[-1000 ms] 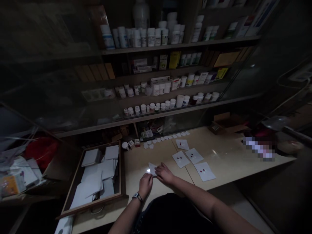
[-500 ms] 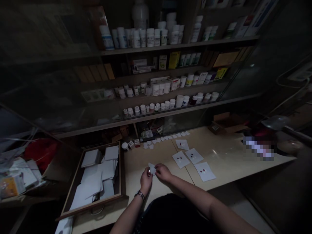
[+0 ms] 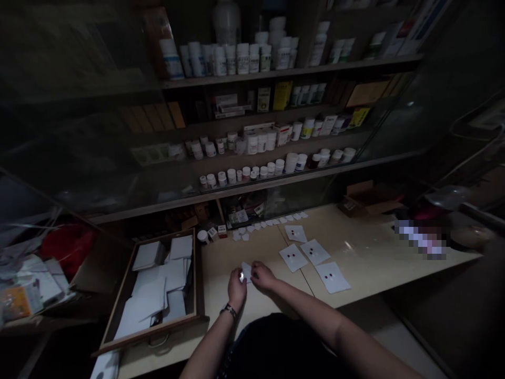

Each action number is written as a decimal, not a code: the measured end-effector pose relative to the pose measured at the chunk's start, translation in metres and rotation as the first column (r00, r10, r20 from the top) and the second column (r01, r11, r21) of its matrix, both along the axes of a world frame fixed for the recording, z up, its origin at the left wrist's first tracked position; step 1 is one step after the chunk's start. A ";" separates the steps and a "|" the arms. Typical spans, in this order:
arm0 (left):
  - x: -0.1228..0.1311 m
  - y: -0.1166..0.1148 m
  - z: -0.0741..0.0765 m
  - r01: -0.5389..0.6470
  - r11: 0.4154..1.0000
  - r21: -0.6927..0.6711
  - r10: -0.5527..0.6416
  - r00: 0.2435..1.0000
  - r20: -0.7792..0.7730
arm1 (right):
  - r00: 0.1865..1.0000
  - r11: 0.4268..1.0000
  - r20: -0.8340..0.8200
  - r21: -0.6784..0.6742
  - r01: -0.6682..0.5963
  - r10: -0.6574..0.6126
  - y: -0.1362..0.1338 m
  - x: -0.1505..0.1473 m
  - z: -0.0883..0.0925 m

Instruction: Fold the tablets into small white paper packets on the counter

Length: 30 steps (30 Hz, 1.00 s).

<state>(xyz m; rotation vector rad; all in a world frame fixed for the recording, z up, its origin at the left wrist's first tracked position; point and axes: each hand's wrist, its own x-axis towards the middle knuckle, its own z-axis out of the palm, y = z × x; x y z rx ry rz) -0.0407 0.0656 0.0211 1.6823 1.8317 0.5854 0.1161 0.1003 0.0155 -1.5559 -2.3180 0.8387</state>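
Between my hands, just above the table's front part, is a small white paper (image 3: 246,269), partly folded. My left hand (image 3: 236,288) is closed on its left side, and a bright spot shows by the fingertips. The fingers of my right hand (image 3: 263,275) pinch its right edge. To the right lie several flat white paper squares (image 3: 292,257), each with a few dark red and pale pills on it. Behind my hands runs a row of small folded paper packets (image 3: 258,226).
At left a wooden drawer tray (image 3: 198,295) holds stacks of white paper. A white jar (image 3: 202,237) and small boxes stand behind it. Shelves of medicine bottles (image 3: 252,143) line the back. An opened cardboard box (image 3: 366,199) sits at the right rear.
My right fingers have shifted slightly up and right along the paper's edge. The left hand has hardly moved. The pills and packets lie as before.
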 end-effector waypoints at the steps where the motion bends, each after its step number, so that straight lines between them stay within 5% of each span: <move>1: 0.000 -0.001 0.000 0.039 0.998 0.046 -0.038 0.999 -0.027 | 1.000 1.000 0.010 -0.002 0.006 -0.006 -0.001 0.000 0.001; 6: -0.006 -0.004 -0.002 0.181 0.973 0.143 -0.163 0.978 -0.128 | 0.996 0.994 0.088 0.108 -0.024 0.015 -0.011 0.002 0.007; 10: -0.009 -0.003 -0.001 0.215 0.970 0.115 -0.195 0.967 -0.164 | 0.965 0.949 0.157 0.203 -0.242 0.212 -0.024 0.003 0.009; 16: -0.002 0.007 0.007 0.094 0.993 0.064 -0.089 0.993 -0.076 | 0.933 0.916 0.164 0.199 -0.349 0.320 -0.032 0.008 0.000; 22: 0.007 0.033 0.013 -0.085 0.983 -0.164 0.087 0.996 0.007 | 0.942 0.925 0.144 0.193 -0.327 0.303 -0.032 0.009 -0.001; 30: 0.003 0.058 0.007 -0.095 0.949 -0.300 0.123 0.990 0.075 | 0.942 0.932 0.152 0.168 -0.322 0.298 -0.037 0.012 -0.001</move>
